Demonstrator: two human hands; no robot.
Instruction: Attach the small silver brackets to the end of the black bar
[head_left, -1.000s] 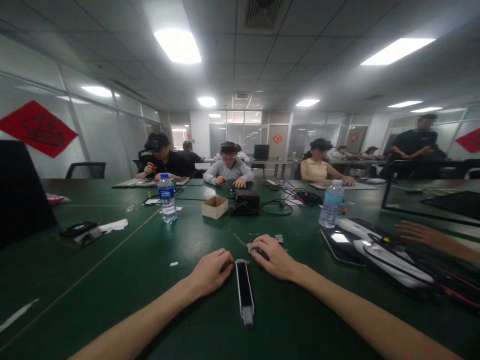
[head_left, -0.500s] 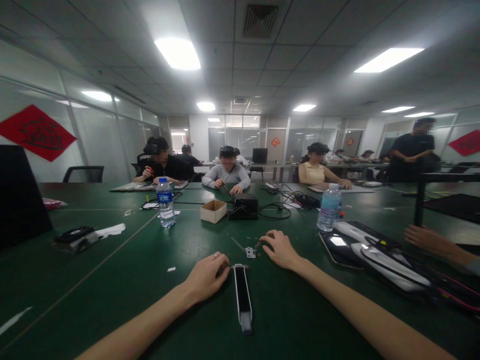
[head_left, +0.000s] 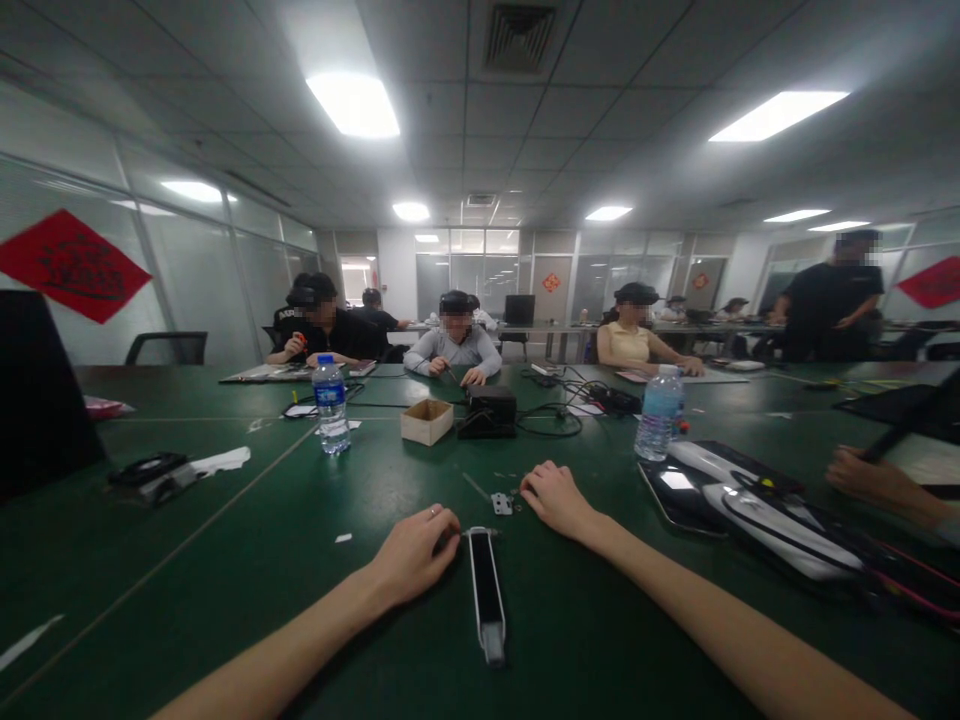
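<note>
My left hand (head_left: 417, 550) rests on the green table with its fingers loosely curled and a gap between thumb and forefinger. Beside its fingertips lies a long, narrow device (head_left: 487, 595) with a black face and pale rim, a thin crosspiece at its far end. Farther out, my right hand (head_left: 556, 500) bends over the tabletop, fingertips drawn together; what is between them, if anything, is too small to name. Just left of those fingertips is a small silvery metal plate with holes (head_left: 502, 504), with several tiny loose parts around it.
Ahead stand an open cardboard box (head_left: 427, 422) and a black device (head_left: 486, 412) with cables. Water bottles stand left (head_left: 331, 405) and right (head_left: 660, 415). A tablet (head_left: 675, 495) and white-and-black equipment (head_left: 780, 530) lie right, near another person's hand (head_left: 874, 480). Co-workers sit across the table.
My right hand's fingers have drawn closer together near the small parts. My left hand and the long device stay put. At the right, another person's hand has tilted a black bar.
</note>
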